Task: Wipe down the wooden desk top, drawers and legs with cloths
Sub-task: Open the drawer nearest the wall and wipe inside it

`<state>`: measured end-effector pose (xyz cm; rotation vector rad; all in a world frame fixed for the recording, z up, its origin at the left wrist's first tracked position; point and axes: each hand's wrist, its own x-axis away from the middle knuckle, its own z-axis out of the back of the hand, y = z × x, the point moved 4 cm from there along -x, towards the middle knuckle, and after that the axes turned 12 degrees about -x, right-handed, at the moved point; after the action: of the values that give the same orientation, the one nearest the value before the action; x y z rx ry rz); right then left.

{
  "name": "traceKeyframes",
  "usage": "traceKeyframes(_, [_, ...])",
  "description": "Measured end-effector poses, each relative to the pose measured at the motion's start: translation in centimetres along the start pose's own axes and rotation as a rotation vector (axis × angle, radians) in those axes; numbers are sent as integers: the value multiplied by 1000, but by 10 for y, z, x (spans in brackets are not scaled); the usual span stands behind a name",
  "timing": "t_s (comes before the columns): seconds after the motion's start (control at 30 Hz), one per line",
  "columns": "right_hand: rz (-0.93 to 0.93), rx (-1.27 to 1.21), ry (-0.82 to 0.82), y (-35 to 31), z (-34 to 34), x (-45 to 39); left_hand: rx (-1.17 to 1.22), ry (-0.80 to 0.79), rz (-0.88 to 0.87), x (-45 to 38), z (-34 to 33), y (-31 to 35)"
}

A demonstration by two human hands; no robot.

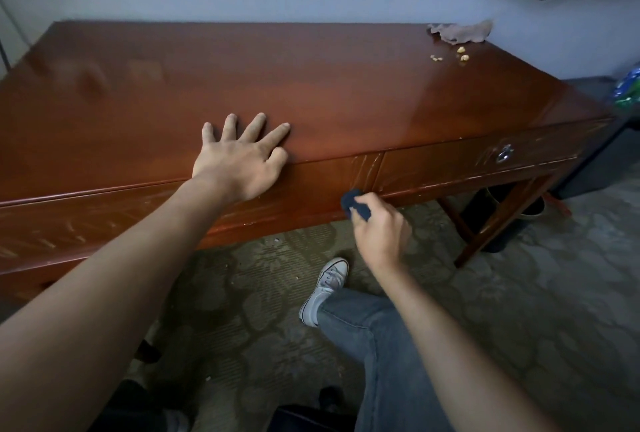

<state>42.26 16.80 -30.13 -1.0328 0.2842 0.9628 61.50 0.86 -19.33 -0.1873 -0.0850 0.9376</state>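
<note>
Bench [311,85] of glossy reddish wood stands against a pale wall, on a patterned carpet [519,310]. Its top reflects the light and carries a crumpled tan cloth [460,32] at the far right corner, with a few pale crumbs [462,53] just beside it.

Two hands show. The left hand [239,157] lies flat on the front edge of the top, fingers straight and spread, holding nothing. The right hand [381,227] is lower, in front of the drawer fronts, its grip clamped on a small dark blue cloth [355,204] bunched at the fingertips; the cloth sits near the carved divider between the drawers, and I cannot tell whether it touches the wood.

One metal drawer pull [504,153] shows on the right drawer [467,163]. Two bench legs are visible on the right; the left end is cut off. One white sneaker [325,289] and a jeans leg show below. A dark bin under the right end is partly hidden by the legs.
</note>
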Motion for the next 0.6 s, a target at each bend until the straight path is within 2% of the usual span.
traceKeyframes(0.07, [-102,-40,20,-9,-7,9,-1,-4,-4,0,0,0])
traceKeyframes(0.1, [-89,-59,0,-18,-12,15,-1,-1,-4,1,0,0])
traceKeyframes(0.2, [208,-77,-206,-45,-25,22,-3,6,-1,1,-1,-1])
traceKeyframes(0.27, [228,-68,-248,-42,-20,8,0,9,-6,1,0,-1])
traceKeyframes(0.37, [86,-78,-50,-24,1,-9,-1,15,-5,0,-1,-1])
traceKeyframes(0.47, [142,-175,171,-27,20,-32,-1,29,-2,-1,-1,-1])
traceKeyframes(0.53, [199,-200,218,-31,23,-39,-5,28,-6,-1,-2,-1])
traceKeyframes(0.6, [197,-182,176,-21,16,-30,-12,30,-6,0,-2,0])
